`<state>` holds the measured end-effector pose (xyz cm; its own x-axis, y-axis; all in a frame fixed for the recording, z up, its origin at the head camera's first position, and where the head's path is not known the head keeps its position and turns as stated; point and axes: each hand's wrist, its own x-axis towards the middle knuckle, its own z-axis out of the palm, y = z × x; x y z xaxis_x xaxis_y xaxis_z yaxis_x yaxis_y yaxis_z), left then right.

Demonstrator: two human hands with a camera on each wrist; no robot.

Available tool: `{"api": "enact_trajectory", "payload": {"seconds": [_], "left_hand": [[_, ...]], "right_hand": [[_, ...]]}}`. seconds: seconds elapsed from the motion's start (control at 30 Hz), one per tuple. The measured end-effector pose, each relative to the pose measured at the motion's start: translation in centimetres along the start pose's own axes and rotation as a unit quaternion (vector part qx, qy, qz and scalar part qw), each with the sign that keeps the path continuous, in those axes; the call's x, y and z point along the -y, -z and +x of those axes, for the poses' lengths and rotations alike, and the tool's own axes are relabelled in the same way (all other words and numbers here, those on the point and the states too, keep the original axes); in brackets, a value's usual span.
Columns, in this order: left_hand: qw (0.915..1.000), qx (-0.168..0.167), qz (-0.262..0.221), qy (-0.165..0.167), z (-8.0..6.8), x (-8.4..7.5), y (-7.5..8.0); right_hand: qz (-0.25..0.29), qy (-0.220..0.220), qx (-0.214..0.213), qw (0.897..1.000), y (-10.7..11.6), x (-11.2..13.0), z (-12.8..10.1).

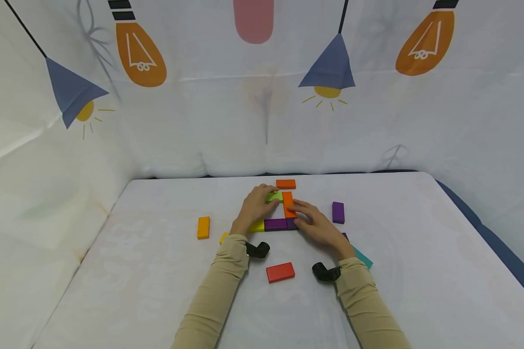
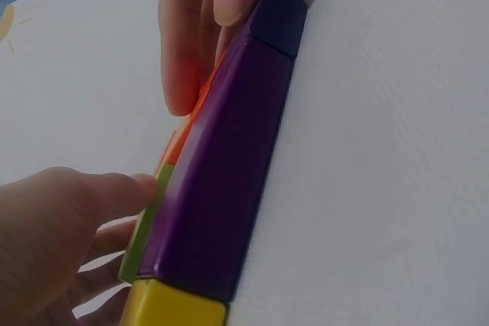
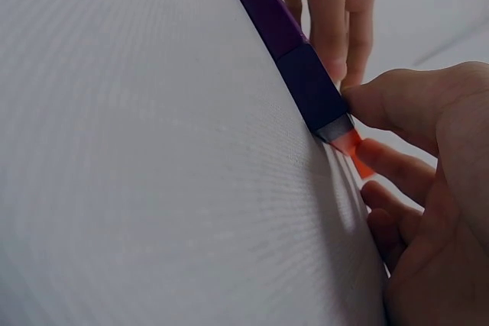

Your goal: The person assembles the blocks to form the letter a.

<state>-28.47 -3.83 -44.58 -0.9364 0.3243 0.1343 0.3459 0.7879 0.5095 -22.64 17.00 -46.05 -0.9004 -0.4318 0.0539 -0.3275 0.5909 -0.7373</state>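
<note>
My left hand (image 1: pixel 256 204) pinches a lime green block (image 1: pixel 274 197) between thumb and fingers in the head view. An orange block (image 1: pixel 288 204) stands against the green one's right end, lengthwise away from me. Fingers of my right hand (image 1: pixel 315 224) touch its right side. Nearer me runs a row of a yellow block (image 1: pixel 257 226), a purple block (image 1: pixel 275 224) and a dark purple block (image 1: pixel 291 224), end to end. In the right wrist view, the right thumb lies at the corner of the dark block (image 3: pixel 312 85). The hands partly cover these blocks.
Beyond the hands lies another orange block (image 1: pixel 286 184). A yellow-orange block (image 1: pixel 203 228) is to the left, a red block (image 1: pixel 280 272) between my forearms, and a purple block (image 1: pixel 338 212) to the right. My right wrist partly hides a teal block (image 1: pixel 363 257).
</note>
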Motion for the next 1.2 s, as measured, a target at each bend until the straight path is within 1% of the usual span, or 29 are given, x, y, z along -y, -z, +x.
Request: {"api": "enact_trajectory", "payload": {"seconds": [0.2,0.27,0.37,0.5,0.57,0.63,0.73,0.87,1.03,1.13,1.2], "left_hand": [[0.9999,0.000,-0.003,0.012,-0.1,-0.2,0.2],[0.9998,-0.004,-0.006,0.018,-0.1,-0.2,0.3],[0.9995,-0.026,-0.003,0.017,-0.1,-0.2,0.3],[0.9980,-0.063,0.003,0.000,0.1,-0.3,0.5],[0.9973,-0.074,0.001,-0.003,0.3,-0.5,0.8],[0.9970,-0.078,0.003,-0.002,0.7,-0.7,1.1],[0.9970,-0.076,0.011,-0.005,1.5,-1.0,1.5],[0.9979,-0.061,0.020,-0.008,2.4,-1.3,1.9],[0.9988,-0.046,0.011,-0.016,3.1,-1.7,2.3],[0.9993,-0.029,0.013,-0.022,3.5,-1.7,2.4],[0.9995,-0.016,0.021,-0.020,3.7,-1.6,2.4]], "right_hand": [[0.007,-0.002,0.002,1.000,0.0,0.0,0.0],[0.009,-0.002,0.002,1.000,0.0,0.0,0.0],[0.015,0.004,0.002,1.000,0.0,0.2,-0.1],[0.018,0.002,0.004,1.000,0.1,0.3,-0.4],[0.016,-0.006,0.005,1.000,0.2,0.3,-0.5],[0.013,-0.005,0.007,1.000,0.3,0.3,-0.6],[0.011,-0.006,0.000,1.000,0.6,0.3,-0.6],[0.016,-0.009,0.002,1.000,0.9,0.2,-0.5],[0.018,-0.003,0.009,1.000,0.7,0.1,-0.3],[0.020,0.004,0.011,1.000,0.5,-0.1,-0.2],[0.022,0.010,0.013,1.000,0.3,-0.1,-0.1]]}}
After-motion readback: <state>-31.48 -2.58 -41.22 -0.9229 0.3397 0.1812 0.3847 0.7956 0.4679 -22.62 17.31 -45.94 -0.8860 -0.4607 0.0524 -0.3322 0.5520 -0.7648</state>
